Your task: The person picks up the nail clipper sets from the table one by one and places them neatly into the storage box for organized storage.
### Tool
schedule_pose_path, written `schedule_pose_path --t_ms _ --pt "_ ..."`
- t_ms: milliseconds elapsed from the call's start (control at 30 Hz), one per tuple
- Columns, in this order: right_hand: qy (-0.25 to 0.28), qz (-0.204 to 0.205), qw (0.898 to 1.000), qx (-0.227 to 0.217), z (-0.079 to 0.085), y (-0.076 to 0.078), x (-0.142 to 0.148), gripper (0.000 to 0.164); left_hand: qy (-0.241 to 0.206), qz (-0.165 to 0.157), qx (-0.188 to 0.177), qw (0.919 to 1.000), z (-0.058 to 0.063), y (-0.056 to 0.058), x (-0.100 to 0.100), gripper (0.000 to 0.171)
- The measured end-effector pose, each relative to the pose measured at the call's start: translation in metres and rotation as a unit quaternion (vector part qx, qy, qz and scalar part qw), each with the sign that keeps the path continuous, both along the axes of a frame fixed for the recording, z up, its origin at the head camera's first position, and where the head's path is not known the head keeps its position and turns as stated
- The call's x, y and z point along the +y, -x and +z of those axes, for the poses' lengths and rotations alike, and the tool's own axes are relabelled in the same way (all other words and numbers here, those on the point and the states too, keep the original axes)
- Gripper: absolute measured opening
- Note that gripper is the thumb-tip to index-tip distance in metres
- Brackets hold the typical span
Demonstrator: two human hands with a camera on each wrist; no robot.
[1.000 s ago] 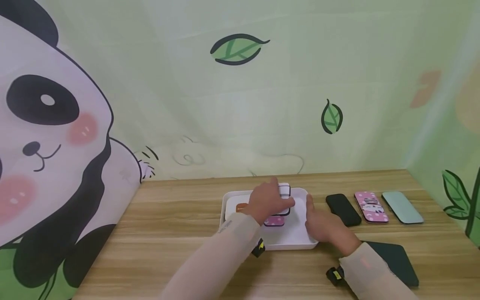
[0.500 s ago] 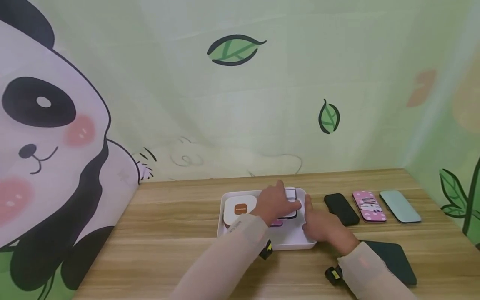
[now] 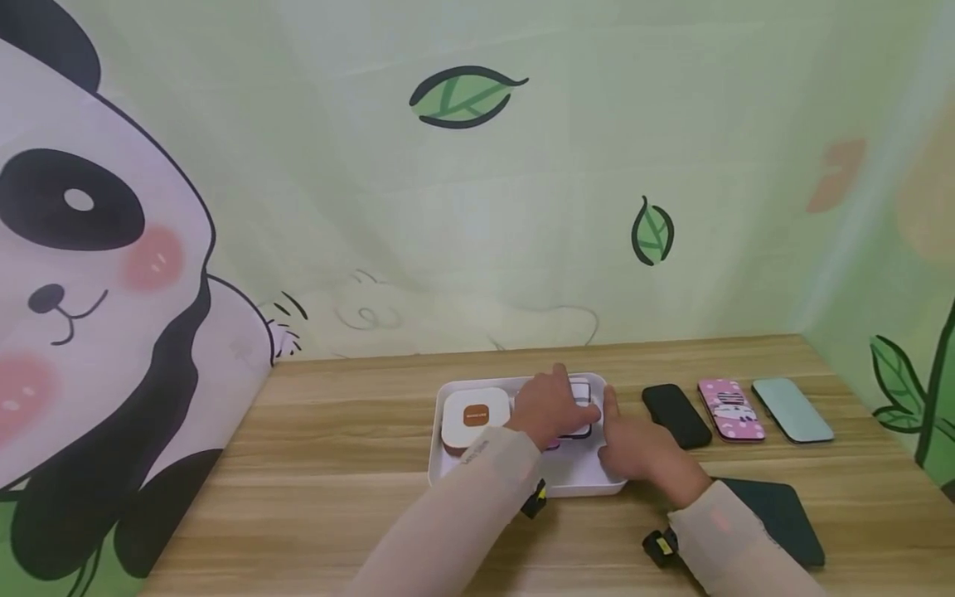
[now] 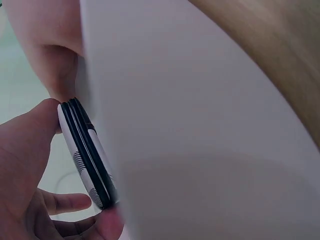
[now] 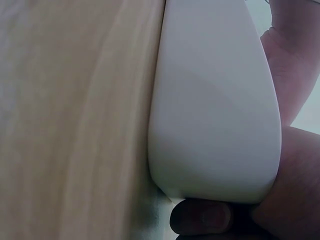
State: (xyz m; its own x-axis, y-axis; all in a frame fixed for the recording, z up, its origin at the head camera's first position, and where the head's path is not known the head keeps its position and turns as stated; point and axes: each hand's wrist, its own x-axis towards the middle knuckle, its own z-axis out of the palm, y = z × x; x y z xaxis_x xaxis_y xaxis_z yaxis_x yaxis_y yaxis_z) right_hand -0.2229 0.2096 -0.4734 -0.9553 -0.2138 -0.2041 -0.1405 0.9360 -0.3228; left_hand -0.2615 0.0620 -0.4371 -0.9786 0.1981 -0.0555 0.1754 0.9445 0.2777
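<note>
My left hand [image 3: 548,406] reaches into a white tray [image 3: 589,474] and pinches a flat white case [image 4: 85,155] with black edges and a grey pattern between thumb and fingers. The case stands near the tray's right end. A sliver of a pink case [image 3: 552,446] shows under that hand; most of it is hidden. Left of the hand, in the tray, is a rounded white box [image 3: 457,419] with an orange-brown label [image 3: 476,414]. My right hand [image 3: 643,448] grips the tray's right end, index finger extended along the rim, other fingers curled against the outside wall.
Right of the tray lie a black case [image 3: 677,416], a pink patterned case [image 3: 731,410] and a pale green case [image 3: 792,410]. A dark green flat item [image 3: 787,518] lies partly under the right forearm. A printed cloth [image 3: 477,215] stands behind the wooden table [image 3: 321,464].
My left hand has shifted right with the white case inside the tray, uncovering the labelled white box. The right hand has stayed at the tray's end.
</note>
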Motion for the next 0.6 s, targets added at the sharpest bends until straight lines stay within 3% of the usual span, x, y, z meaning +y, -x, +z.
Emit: schedule_pose_path --t_ms 600 --pt "0.008 0.003 1.000 0.004 0.004 -0.002 -0.001 0.090 0.043 -0.004 0.023 0.9988 -0.016 0.009 0.012 0.069"
